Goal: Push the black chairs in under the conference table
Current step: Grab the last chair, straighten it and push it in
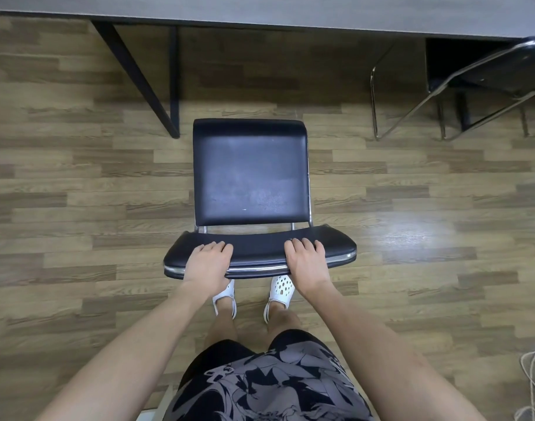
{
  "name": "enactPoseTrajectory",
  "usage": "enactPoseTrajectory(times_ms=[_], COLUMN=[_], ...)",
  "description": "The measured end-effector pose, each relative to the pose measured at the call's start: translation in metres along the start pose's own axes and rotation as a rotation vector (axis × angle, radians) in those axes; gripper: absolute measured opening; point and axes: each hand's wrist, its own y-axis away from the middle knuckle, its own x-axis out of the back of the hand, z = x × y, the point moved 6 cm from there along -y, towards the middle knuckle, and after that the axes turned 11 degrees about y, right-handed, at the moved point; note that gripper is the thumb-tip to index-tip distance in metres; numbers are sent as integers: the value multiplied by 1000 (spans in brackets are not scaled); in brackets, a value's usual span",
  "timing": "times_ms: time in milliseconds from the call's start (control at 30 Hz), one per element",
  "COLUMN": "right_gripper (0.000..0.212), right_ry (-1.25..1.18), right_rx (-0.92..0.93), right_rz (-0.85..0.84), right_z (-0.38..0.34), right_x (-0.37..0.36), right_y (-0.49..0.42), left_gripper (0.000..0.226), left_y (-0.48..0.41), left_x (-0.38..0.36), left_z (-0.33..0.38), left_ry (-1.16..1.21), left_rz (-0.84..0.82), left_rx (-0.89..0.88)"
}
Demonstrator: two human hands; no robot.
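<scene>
The black chair (pixel 250 168) stands on the wood-plank floor (pixel 78 177), facing the grey tabletop (pixel 290 10) that runs beyond it. It is not under the tabletop: a strip of floor shows between the far edge of its seat and the tabletop's near edge. Its seat is shiny black padding on a chrome tube frame.

The chair's backrest (pixel 260 253) is on the side nearest the person, and both hands are on its top. The left hand (pixel 210 259) grips the backrest left of its middle. Its fingers (pixel 217 247) are pressed close together and bent over the padded top, and the thumb is out of sight. The right hand (pixel 305 262) grips right of the middle in the same way, with its fingers (pixel 302 245) side by side and curved over the top. That thumb is also hidden.

A black table leg (pixel 138 77) slants down, and its foot lands just left of the chair's far left corner. Well to the chair's right stands a second chair (pixel 503 74), black with a chrome frame. The tabletop's edge hides its far part.

Directly behind the backrest are the person's white clogs (pixel 281 288) with round holes. Nearer the camera are dark shorts (pixel 266 384) printed with pale grey leaf-like shapes. The print has no letters that can be read. A pale cable (pixel 533 381) lies on the floor well behind and to the right of the chair.
</scene>
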Motion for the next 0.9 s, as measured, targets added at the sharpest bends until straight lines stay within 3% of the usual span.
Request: enactPoseTrajectory(times_ms=[900], right_gripper=[78], right_ry=[0], right_rx=[-2], right_rz=[-69], right_z=[-3], right_x=[17], right_y=[-11], left_gripper=[65], left_y=[-4], left_x=[22], left_z=[-10], left_ry=[46], left_rz=[-23], left_rx=[2])
